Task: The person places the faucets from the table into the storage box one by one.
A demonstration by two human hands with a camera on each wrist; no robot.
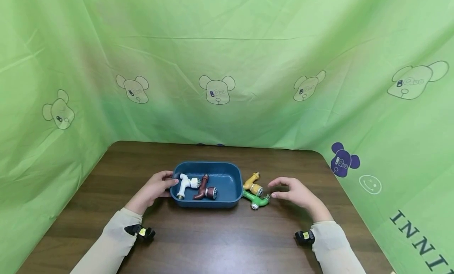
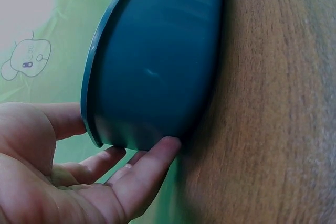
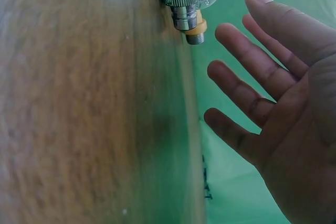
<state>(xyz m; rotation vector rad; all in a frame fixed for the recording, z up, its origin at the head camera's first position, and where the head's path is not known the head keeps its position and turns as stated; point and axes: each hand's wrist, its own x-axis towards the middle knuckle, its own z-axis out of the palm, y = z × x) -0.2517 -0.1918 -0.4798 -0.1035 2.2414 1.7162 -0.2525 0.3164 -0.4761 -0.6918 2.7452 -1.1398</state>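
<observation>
A blue plastic basin (image 1: 227,204) stands on the table, with a white tap (image 1: 184,184) and a brown tap (image 1: 203,189) lying inside at its left and middle. My left hand (image 1: 156,187) holds the basin's left end, the thumb at its rim and the fingers against the outer wall (image 2: 152,72). Just right of the basin lie a yellow tap (image 1: 251,182) and a green tap (image 1: 258,200), close together. My right hand (image 1: 296,193) is beside them, its fingers loosely bent and apart, holding nothing. In the right wrist view the green tap's metal end (image 3: 184,17) is beyond the fingertips.
The brown wooden table (image 1: 220,242) carries all of this. Green cloth (image 1: 220,124) with printed bear heads hangs behind the table and along both sides. A dark wrist camera (image 1: 305,237) sits at the right sleeve, another camera (image 1: 140,230) at the left.
</observation>
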